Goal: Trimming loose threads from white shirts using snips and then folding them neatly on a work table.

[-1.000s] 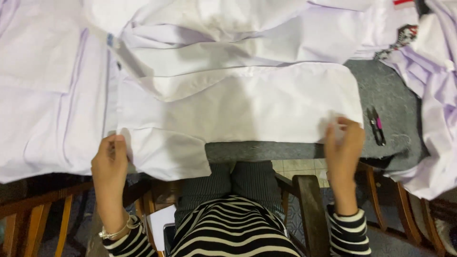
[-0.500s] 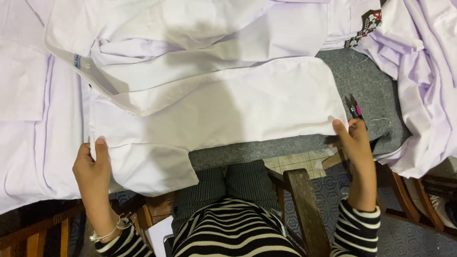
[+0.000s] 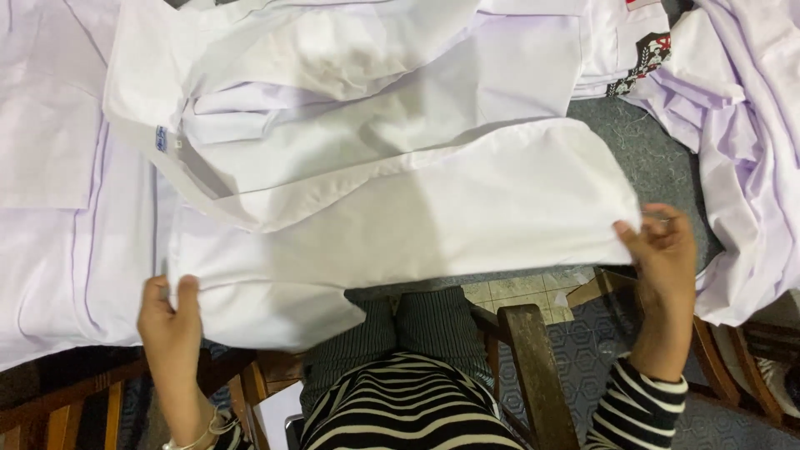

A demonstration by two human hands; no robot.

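1. At the near left, the left hand (image 3: 171,321) is closed in a pinch on the near edge of the folded white garment (image 3: 400,225); thumb and fingers are pressed together over the cloth, with a bracelet (image 3: 196,433) seen at the wrist.
2. At the near right, the right hand (image 3: 662,250) is closed on the garment's right corner, the cloth nipped between thumb and fingertips. The panel is held stretched between both hands, at the near edge of the grey work surface (image 3: 658,167).
3. Risk, judged: the grips are small and set at the very hem. If tension is uneven, the fold could skew or a corner could slip free, and the layers beneath could be dragged out of line.
4. Risk, judged: the near left lobe of cloth hangs past the table edge above the lap. Its weight could pull the fold toward the near side if the left grip is eased.
5. Risk, judged: the collar and loose upper layers lie rumpled far of the held panel; creases could be trapped there.
6. Edges: flat white cloth (image 3: 50,167) lies touching on the left; a heap of pale lilac garments (image 3: 750,167) lies just beside the right hand; a folded stack with a dark printed patch (image 3: 650,54) lies at the far right.
7. Open room: bare surface is seen only as a narrow grey strip between the panel and the right heap. The wooden chair arm (image 3: 533,367) stands close under the near edge, limiting downward movement.
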